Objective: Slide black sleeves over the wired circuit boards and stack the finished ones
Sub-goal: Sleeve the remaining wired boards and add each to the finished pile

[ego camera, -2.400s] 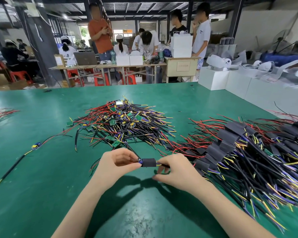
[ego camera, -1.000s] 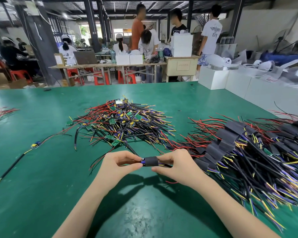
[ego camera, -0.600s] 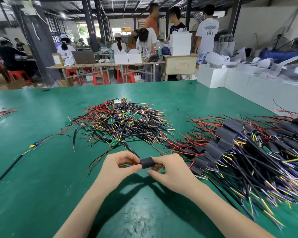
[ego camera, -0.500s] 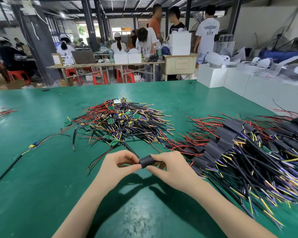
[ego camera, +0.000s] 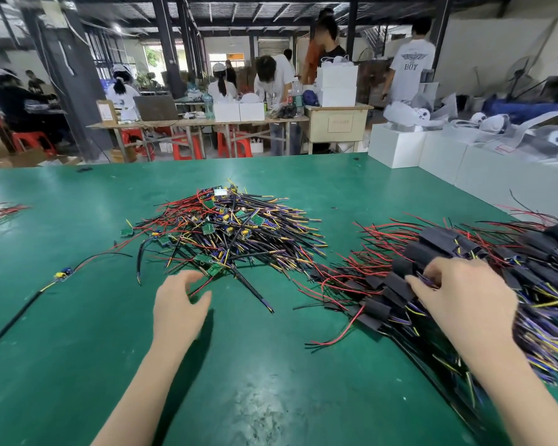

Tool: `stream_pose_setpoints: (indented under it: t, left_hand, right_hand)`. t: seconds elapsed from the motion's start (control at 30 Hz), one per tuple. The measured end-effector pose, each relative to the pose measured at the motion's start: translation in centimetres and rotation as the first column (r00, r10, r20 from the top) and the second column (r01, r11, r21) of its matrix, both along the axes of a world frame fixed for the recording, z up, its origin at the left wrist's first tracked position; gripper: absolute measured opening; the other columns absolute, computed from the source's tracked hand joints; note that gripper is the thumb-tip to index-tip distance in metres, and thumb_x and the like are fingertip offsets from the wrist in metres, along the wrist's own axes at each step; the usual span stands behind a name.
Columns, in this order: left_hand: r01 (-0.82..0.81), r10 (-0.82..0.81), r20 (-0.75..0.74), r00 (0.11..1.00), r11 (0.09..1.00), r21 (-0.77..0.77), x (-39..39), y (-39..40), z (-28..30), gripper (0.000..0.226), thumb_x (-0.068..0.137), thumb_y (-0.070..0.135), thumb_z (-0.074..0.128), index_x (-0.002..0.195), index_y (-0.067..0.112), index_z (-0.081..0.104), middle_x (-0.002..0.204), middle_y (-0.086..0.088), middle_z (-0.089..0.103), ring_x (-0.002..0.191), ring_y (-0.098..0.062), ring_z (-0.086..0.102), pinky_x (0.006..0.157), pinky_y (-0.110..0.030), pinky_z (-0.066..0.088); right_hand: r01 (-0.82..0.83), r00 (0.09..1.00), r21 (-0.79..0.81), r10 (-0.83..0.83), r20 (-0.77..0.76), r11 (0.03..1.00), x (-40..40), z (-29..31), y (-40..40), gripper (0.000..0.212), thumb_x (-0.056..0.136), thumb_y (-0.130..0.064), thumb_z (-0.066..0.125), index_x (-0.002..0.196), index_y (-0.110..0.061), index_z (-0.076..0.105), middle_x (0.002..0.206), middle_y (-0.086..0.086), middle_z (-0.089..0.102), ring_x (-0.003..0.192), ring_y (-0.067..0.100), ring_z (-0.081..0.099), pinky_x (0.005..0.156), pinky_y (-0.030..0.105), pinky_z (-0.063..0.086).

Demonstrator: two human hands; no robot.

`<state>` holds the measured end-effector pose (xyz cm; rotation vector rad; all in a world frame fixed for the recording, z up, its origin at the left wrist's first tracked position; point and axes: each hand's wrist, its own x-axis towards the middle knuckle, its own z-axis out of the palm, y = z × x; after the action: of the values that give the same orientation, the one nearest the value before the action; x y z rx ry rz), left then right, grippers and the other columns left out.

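Head | left hand (ego camera: 178,304) grip loose, empty | right hand (ego camera: 458,291) grip on sleeved pile (ego camera: 432,252), unclear

Single view only, from a head-worn wide-angle camera. It looks forward and down across the green desk (ego camera: 78,317) from the near edge. Both forearms enter from the bottom of the frame, the left hand (ego camera: 178,304) near centre and the right hand (ego camera: 461,294) toward the right edge, both close to the lens. The desk fills the lower two thirds; above its far edge the workshop with seated and standing people (ego camera: 411,59) shows at a distance. Straight lines bend toward the frame edges.
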<state>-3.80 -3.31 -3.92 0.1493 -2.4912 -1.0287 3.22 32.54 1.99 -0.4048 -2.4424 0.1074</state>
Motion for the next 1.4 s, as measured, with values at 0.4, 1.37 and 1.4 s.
stream_pose_setpoints:
  t: [0.4, 1.37, 1.4]
  left_hand:
    - [-0.155, 0.304, 0.142, 0.942, 0.769, -0.62, 0.3, -0.9, 0.8, 0.025, 0.083, 0.011, 0.056, 0.105, 0.023, 0.063, 0.106, 0.002, 0.067, 0.101, -0.022, 0.058, 0.079, -0.033, 0.033]
    - [0.272, -0.274, 0.072, 0.959, 0.819, -0.506, -0.9, -0.1, -1.0, 0.044, 0.096, 0.013, 0.05, 0.139, 0.019, 0.048, 0.147, 0.001, 0.043, 0.135, -0.023, 0.036, 0.103, -0.035, 0.036]
    - [0.281, -0.276, 0.082, 0.958, 0.832, -0.478, -1.0, -0.2, -1.1, 0.042, 0.097, 0.015, 0.052, 0.139, 0.018, 0.049, 0.146, 0.0, 0.044, 0.133, -0.023, 0.038, 0.102, -0.035, 0.037]
  right_hand:
    - [-0.263, 0.956, 0.047, 0.267, -0.121, 0.964, -1.4, 1.1, -4.8, 0.018, 0.073, -0.027, 0.077, 0.067, -0.014, 0.066, 0.068, 0.007, 0.062, 0.075, 0.034, 0.056, 0.065, 0.041, 0.045]
    - [-0.465, 0.688, -0.181, 0.482, 0.542, 0.867, -13.6, -1.4, -8.3, 0.019, 0.083, -0.014, 0.063, 0.101, -0.015, 0.069, 0.109, 0.006, 0.067, 0.105, 0.026, 0.06, 0.086, 0.031, 0.049]
    - [-0.464, 0.693, -0.189, 0.487, 0.531, 0.866, -13.7, -1.4, -8.3, 0.017, 0.082, -0.013, 0.063, 0.098, -0.015, 0.069, 0.108, 0.006, 0.067, 0.104, 0.026, 0.06, 0.085, 0.031, 0.049]
